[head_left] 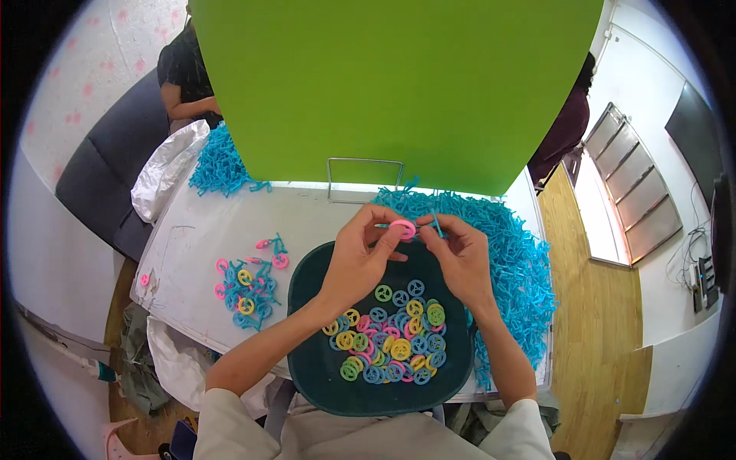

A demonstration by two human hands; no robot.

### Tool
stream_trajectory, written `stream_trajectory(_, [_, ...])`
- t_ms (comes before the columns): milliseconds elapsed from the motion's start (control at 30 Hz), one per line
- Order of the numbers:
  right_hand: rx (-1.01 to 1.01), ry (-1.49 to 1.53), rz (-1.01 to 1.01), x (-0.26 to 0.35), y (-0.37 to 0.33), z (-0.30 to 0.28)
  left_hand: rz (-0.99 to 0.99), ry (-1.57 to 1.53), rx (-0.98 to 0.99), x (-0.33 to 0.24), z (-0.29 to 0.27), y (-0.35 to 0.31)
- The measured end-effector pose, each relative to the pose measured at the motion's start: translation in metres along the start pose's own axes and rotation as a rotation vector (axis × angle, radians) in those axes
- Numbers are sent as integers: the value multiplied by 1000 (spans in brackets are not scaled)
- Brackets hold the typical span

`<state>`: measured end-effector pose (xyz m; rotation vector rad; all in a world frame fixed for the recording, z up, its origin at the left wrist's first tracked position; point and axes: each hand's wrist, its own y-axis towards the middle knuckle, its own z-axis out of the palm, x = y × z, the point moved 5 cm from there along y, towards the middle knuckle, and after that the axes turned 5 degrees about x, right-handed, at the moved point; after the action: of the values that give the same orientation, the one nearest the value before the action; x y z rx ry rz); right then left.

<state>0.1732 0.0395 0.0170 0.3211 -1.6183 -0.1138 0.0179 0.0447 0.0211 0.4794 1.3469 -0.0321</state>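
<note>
Above the dark green basin [303,368], my left hand [359,257] pinches a small pink wheel [403,228] between thumb and finger. Close beside it, my right hand [466,261] is closed on a thin blue plastic piece [438,224]. The two parts almost meet; whether they touch I cannot tell. Loose wheels [400,349] in pink, yellow, green and blue lie in the basin below my hands. A big heap of blue plastic pieces [521,284] spreads to the right of the basin, beneath my right forearm.
Left of the basin, a small pile of blue pieces with wheels on them [257,287] lies on the white table [195,245]. A green panel [399,84] with a wire handle [365,159] rises behind. Another blue heap [217,165] is far left. Two people sit beyond the panel.
</note>
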Motion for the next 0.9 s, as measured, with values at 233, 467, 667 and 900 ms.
stream_trajectory(233, [20,-218,-38,7,-3,6,-123,-40,-24,12,-7,4])
stream_trajectory(467, [30,-304,-69,5,-4,10,-172,85,-48,19,-12,6])
stream_trajectory(667, [67,40,92,-6,-1,9,68,283,-42,5,-7,4])
stream_trajectory(900, [-26,-275,-82,13,-6,7,52,200,-49,2,-6,2])
